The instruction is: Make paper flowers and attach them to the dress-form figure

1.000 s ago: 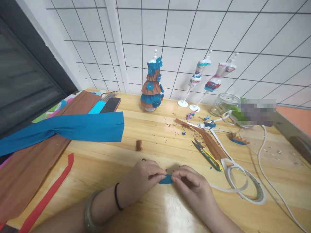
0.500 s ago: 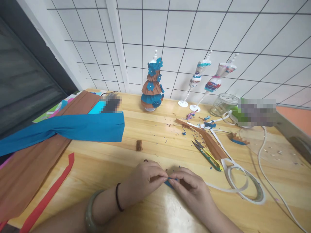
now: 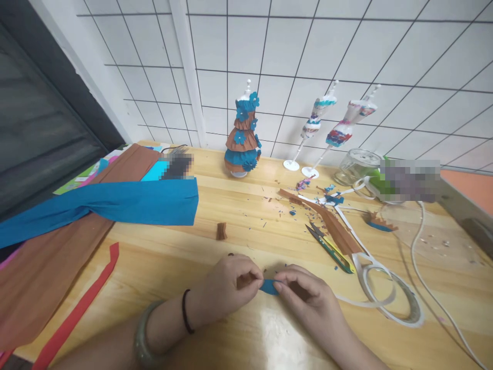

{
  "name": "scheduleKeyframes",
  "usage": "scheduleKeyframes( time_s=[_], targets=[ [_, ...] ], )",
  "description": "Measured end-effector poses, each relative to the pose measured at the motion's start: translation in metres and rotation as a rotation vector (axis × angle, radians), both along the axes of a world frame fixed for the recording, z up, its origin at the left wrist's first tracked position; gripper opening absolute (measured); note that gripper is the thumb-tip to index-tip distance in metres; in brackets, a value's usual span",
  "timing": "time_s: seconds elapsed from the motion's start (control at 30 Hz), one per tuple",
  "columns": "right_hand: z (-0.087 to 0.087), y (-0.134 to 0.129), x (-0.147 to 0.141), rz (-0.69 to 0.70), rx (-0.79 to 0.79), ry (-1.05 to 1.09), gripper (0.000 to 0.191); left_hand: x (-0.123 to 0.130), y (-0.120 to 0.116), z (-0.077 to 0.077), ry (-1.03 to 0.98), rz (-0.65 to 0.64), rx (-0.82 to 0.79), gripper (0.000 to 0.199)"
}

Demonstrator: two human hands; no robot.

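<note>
A small blue paper piece (image 3: 269, 287) is stretched between my two hands just above the table. My left hand (image 3: 234, 282) pinches its left end, and my right hand (image 3: 308, 298) pinches its right end between thumb and forefinger. Beyond my left hand lies a small folded brown paper stack (image 3: 222, 231). Green and yellow thread snips (image 3: 330, 247) rest to the right, past my right hand. At the back stands a small dress form (image 3: 243, 133) covered in brown and blue ruffles with blue flowers.
Long blue (image 3: 154, 201) and brown crepe paper (image 3: 57, 272) and a red strip (image 3: 80, 306) cover the left. Two thin mannequins (image 3: 313, 123) stand at the back. Tape rolls (image 3: 414, 308), paper scraps, a glass jar (image 3: 352, 167) and a white cable (image 3: 416, 257) occupy the right.
My fingertips have moved slightly apart, and more of the blue piece shows between them. The view has shifted a little.
</note>
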State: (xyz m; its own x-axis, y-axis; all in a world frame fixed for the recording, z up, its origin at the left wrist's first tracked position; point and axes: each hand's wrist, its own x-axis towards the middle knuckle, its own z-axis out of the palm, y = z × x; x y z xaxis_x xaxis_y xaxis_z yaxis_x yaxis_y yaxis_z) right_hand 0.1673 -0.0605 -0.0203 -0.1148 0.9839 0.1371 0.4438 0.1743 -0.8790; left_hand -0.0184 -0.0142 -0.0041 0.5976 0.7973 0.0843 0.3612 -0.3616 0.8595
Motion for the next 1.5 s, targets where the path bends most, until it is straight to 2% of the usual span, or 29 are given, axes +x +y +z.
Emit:
scheduleKeyframes(
  time_s=[0.2,0.3,0.47,0.7,0.93,1.13,1.5],
  targets=[
    [-0.002,0.000,0.001,-0.060,-0.083,0.118,0.014,0.002,-0.002,-0.009,-0.155,0.015,-0.474,0.012],
    [-0.006,-0.002,0.002,-0.068,-0.113,0.119,0.016,0.003,-0.002,-0.012,-0.199,0.028,-0.573,0.011],
    [-0.007,-0.002,0.004,-0.063,-0.132,0.112,0.014,0.002,-0.001,-0.015,-0.222,0.040,-0.582,0.010],
    [-0.008,-0.004,0.002,-0.106,-0.190,0.261,0.014,0.003,0.000,-0.012,-0.284,0.060,-0.598,0.011],
    [-0.006,-0.004,0.003,-0.099,-0.147,0.323,0.015,0.002,0.001,-0.009,-0.408,0.045,-0.664,0.009],
    [-0.001,-0.004,0.003,-0.073,-0.140,0.282,0.018,0.003,0.001,-0.009,-0.404,0.050,-0.642,0.008],
    [0.005,0.000,0.003,-0.016,-0.122,0.348,0.010,0.002,0.002,-0.007,-0.379,0.037,-0.595,0.009]
  ],
)
